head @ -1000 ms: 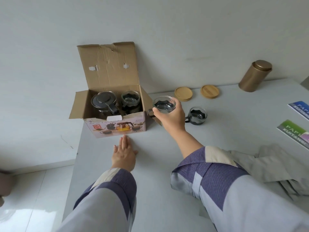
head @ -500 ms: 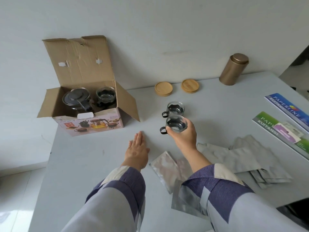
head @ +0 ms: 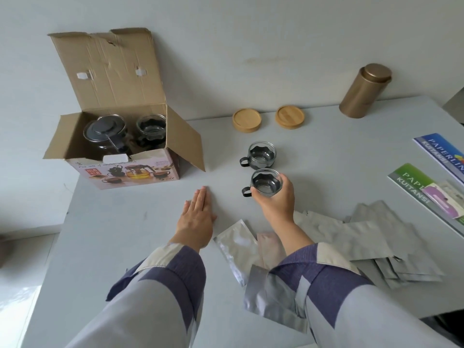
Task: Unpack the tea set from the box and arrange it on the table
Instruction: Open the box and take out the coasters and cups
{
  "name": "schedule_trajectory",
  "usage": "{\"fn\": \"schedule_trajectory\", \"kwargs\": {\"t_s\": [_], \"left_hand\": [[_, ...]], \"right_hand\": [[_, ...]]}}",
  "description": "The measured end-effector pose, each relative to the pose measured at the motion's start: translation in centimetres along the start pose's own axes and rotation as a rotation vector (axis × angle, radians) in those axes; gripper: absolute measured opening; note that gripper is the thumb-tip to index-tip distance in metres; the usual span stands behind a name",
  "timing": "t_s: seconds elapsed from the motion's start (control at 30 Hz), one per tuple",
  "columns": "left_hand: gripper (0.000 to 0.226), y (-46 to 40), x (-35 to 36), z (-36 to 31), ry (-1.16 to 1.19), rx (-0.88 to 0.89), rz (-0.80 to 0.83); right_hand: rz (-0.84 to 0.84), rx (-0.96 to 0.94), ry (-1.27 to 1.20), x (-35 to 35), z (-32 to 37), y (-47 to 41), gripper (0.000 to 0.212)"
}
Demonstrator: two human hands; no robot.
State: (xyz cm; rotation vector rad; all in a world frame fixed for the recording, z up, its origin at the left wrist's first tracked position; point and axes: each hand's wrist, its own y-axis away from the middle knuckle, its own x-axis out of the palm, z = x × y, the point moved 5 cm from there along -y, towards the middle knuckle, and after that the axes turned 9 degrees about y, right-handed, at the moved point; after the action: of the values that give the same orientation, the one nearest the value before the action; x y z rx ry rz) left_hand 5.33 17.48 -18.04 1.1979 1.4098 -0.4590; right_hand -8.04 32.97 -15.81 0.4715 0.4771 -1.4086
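My right hand [head: 275,200] held the second glass cup [head: 266,182] with fingers curled around its side, just in front of the first cup [head: 261,155] on the worktop [head: 125,222]. My left hand [head: 197,217] lay flat and held nothing. I judged it best to put the cup down softly, not knocking its neighbour. I counted two cups outside, and one teapot [head: 105,133] and at least one cup [head: 151,129] in the box [head: 130,169].

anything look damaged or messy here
The box has a creased upright lid flap with a torn top edge. Silver foil pouches lie in a loose, overlapping heap by the right hand. The cups look intact, and nothing is spilled.
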Motion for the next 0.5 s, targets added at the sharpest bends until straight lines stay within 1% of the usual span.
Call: {"fn": "schedule_trajectory", "kwargs": {"t_s": [0.13,0.27,0.43,0.5], "left_hand": [[0.061,0.0,0.1,0.1,0.007,-0.006,-0.01],[0.061,0.0,0.2,0.2,0.016,-0.007,-0.019],[0.061,0.0,0.2,0.1,0.028,-0.011,-0.025],[0.061,0.0,0.1,0.1,0.033,-0.009,-0.03]], "right_hand": [[-0.004,-0.012,-0.002,0.1,-0.4,-0.1,0.077],[0.042,-0.011,0.009,0.2,-0.6,-0.4,0.082],[0.125,0.013,0.014,-0.4,-0.4,-0.3,0.107],[0.164,0.008,0.048,-1.0,0.0,-0.4,0.112]]}}
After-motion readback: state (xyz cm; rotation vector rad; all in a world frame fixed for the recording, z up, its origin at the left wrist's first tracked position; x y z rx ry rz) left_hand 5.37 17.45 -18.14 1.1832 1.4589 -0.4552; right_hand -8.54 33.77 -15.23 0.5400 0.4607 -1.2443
